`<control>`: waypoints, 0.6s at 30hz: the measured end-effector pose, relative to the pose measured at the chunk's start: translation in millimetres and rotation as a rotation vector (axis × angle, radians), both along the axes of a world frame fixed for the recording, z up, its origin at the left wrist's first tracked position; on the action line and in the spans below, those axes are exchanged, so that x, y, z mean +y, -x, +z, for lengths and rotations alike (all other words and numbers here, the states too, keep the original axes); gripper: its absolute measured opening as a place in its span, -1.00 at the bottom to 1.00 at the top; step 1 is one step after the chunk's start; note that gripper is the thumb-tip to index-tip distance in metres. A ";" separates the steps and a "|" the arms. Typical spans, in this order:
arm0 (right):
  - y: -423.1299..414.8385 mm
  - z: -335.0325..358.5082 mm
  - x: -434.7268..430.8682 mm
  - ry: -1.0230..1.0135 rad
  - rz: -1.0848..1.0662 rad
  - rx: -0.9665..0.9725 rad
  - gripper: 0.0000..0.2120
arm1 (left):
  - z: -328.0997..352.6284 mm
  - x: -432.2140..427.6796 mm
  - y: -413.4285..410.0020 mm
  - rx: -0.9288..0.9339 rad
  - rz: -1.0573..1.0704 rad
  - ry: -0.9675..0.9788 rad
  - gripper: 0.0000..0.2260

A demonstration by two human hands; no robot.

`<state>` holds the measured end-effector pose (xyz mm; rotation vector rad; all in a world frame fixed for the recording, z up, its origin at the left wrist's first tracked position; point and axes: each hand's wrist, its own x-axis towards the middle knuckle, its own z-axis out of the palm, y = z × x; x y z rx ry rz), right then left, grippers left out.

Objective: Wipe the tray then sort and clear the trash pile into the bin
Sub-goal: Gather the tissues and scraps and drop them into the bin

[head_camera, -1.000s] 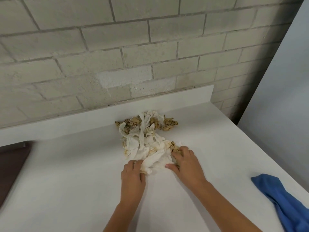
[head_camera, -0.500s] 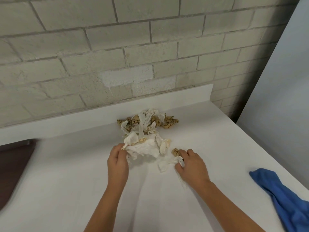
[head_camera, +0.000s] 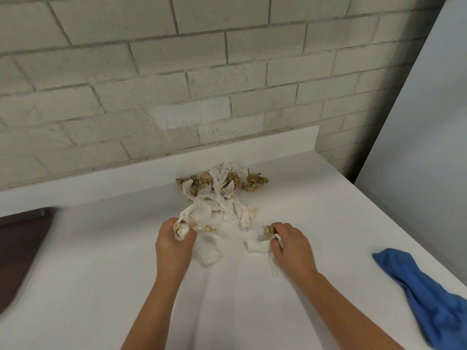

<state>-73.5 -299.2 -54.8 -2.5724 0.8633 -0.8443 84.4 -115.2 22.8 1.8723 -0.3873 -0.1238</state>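
My left hand (head_camera: 174, 248) is curled round a crumpled white tissue (head_camera: 181, 229) with tan stains. Just to its right, between my hands, a loose white piece (head_camera: 208, 255) lies on the counter (head_camera: 88, 286). My right hand (head_camera: 290, 248) pinches a white tissue scrap (head_camera: 256, 246) together with a small brown paper wad (head_camera: 268, 230).

Well right of that hand, a blue cloth (head_camera: 429, 294) lies bunched on the counter. Well left of my left hand is a corner of the dark brown tray (head_camera: 22, 248); I cannot tell what it holds.

Just beyond both hands, the trash pile (head_camera: 219, 190) of white strips and brown crumpled paper runs toward the counter's raised back edge. Its nearest strips reach the tissue in my left hand. Behind it stands a brick wall (head_camera: 202, 72).
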 end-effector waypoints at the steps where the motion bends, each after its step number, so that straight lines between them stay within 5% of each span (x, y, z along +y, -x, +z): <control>1: 0.1 0.6 0.0 0.010 0.000 0.001 -0.70 | -5.5 0.9 -0.3 -0.027 -0.016 -0.026 -0.84; 5: 1.9 3.5 3.9 0.023 -0.004 0.006 -0.70 | -37.2 7.4 0.5 -0.204 -0.167 -0.187 -0.63; 9: 6.0 3.8 10.4 -0.031 0.018 -0.005 -0.69 | -66.6 16.2 13.0 -0.400 -0.264 -0.436 -0.73; 14: 12.0 5.8 19.9 0.032 0.006 0.052 -0.71 | -69.8 18.4 25.7 -0.574 -0.198 -0.670 -0.36; 18: 16.9 2.1 30.2 0.134 -0.087 0.181 -0.64 | -70.7 24.2 25.9 -0.604 -0.197 -0.687 -0.59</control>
